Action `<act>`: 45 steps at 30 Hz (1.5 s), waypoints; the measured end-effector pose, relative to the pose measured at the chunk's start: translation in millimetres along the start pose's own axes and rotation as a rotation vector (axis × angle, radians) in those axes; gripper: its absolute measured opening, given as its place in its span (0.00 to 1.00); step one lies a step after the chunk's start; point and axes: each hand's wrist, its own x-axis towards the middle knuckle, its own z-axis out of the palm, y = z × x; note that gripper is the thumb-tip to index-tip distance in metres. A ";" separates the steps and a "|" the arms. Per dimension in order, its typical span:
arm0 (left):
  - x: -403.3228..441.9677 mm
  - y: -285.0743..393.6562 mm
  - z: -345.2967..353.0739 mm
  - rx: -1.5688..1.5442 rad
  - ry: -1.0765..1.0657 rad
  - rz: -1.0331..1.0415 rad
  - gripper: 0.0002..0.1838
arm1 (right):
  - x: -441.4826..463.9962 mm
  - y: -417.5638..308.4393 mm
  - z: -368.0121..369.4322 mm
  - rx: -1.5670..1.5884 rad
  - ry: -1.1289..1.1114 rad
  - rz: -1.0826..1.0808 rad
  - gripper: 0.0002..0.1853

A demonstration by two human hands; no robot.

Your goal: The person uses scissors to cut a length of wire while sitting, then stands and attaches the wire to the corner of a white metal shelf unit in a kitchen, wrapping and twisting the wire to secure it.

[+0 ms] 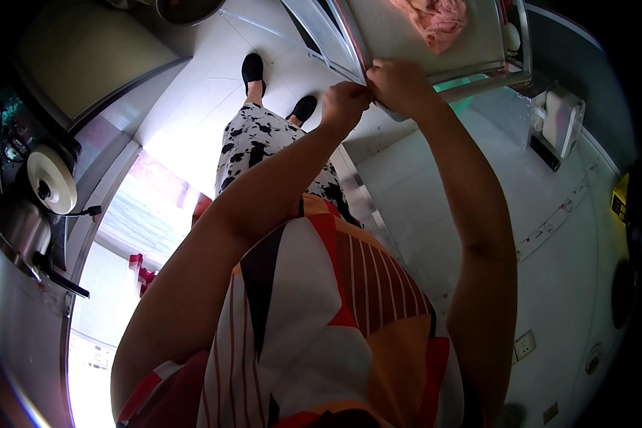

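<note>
Both my hands are close together at the near corner of a metal-framed rack (471, 89), at the upper middle of the view. My left hand (347, 107) is closed, its fingers pinched near the frame's edge; what it holds is too small to make out. Right beside it, my right hand (398, 87) is curled with its fingertips at the same corner, and its hold is also hidden. A pink cloth (439, 21) lies crumpled on the rack's flat top.
At the left, a steel pot (23, 228) with a dark handle and a pale lid (51, 180) are on the stove side. A white box-like holder (560, 121) is at the right, near the wall. A dark pan (189, 8) shows at the top.
</note>
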 end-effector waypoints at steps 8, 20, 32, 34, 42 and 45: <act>2.7 -0.3 -1.1 -0.136 -0.056 -0.036 0.08 | -1.7 13.8 13.5 0.253 0.010 0.078 0.04; -4.1 6.6 -1.9 0.031 0.034 0.002 0.07 | 5.0 17.5 18.2 0.417 -0.161 0.176 0.06; -12.5 33.3 -10.4 0.453 0.012 0.003 0.14 | 12.6 18.5 15.8 0.578 -0.273 0.209 0.08; -16.3 38.5 -9.1 0.443 0.028 -0.039 0.14 | 10.2 16.6 12.3 0.571 -0.276 0.220 0.09; -24.4 41.6 1.2 0.474 0.179 0.024 0.15 | 10.0 14.7 12.7 0.562 -0.292 0.276 0.08; -19.3 25.1 0.0 0.612 0.245 0.273 0.13 | 9.8 10.8 11.4 0.532 -0.280 0.294 0.09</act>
